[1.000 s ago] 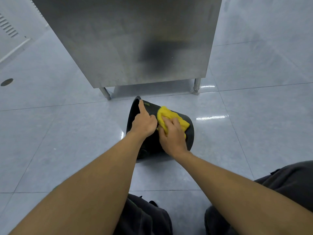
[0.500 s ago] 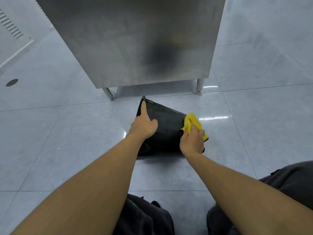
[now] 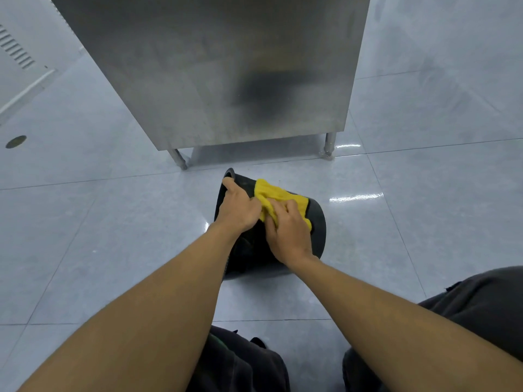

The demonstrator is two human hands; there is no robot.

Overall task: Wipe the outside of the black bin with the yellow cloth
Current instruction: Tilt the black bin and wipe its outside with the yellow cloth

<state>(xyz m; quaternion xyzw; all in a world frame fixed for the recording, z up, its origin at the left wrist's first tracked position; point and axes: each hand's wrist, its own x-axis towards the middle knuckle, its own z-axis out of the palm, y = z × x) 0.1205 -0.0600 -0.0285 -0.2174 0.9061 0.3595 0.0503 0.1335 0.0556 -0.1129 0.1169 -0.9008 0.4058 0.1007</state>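
Note:
The black bin (image 3: 318,224) lies on its side on the tiled floor, its open rim to the left and its base to the right. My left hand (image 3: 239,206) grips the rim at the top left and steadies the bin. My right hand (image 3: 288,230) presses the yellow cloth (image 3: 276,193) flat against the upper side of the bin, fingers spread over the cloth. The two hands nearly touch. Much of the bin's near side is hidden behind my hands and wrists.
A stainless steel cabinet (image 3: 226,72) on short legs (image 3: 328,145) stands just behind the bin. Glossy grey floor tiles (image 3: 99,236) spread to both sides. A round floor drain (image 3: 16,141) lies far left. My dark-trousered knees (image 3: 481,301) are at the bottom.
My right hand has slid the cloth from the bin's base end on the right back left along its upper side. The left hand has stayed on the rim.

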